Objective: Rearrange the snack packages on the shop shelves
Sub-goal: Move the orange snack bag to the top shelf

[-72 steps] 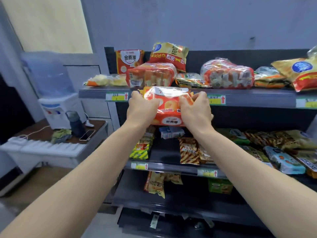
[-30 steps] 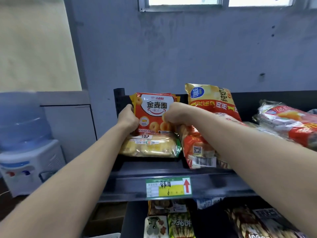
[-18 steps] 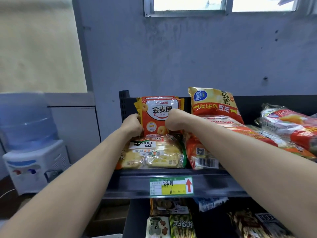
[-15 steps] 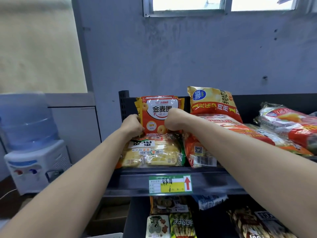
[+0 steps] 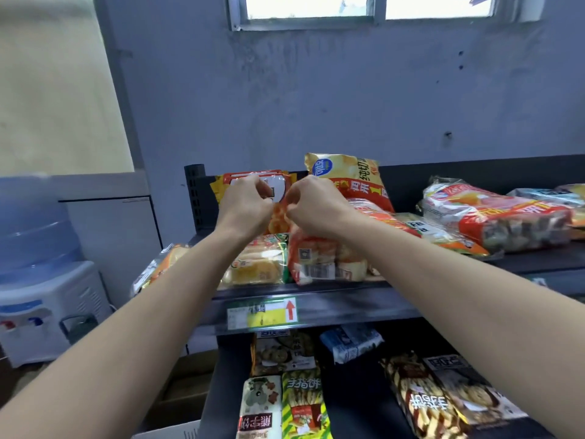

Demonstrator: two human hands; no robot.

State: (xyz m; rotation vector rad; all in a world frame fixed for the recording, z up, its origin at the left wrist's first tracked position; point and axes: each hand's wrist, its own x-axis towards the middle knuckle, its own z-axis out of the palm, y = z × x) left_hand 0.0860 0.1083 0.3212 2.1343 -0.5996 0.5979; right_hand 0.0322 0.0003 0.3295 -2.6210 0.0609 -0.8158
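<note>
While left hand (image 5: 245, 205) and right hand (image 5: 311, 207) curl fingers round red snack pack (image 5: 278, 218), pack stands upright at back of top shelf (image 5: 332, 308).
- Likely light, slippery film, brittle contents.
- Best pinched at side seams, no squeezing.
- Yellow chip bag (image 5: 345, 179) at 2 o'clock of pack.
- Bread pack (image 5: 256, 267) at 6.

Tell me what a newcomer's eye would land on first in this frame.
Two bare arms stretch to the top shelf, where the left hand and right hand pinch a red-orange snack packet standing upright at its back left corner. Just right of it a yellow chip bag stands against the back panel, with bread packs lying in front. A water dispenser sits far left.
</note>
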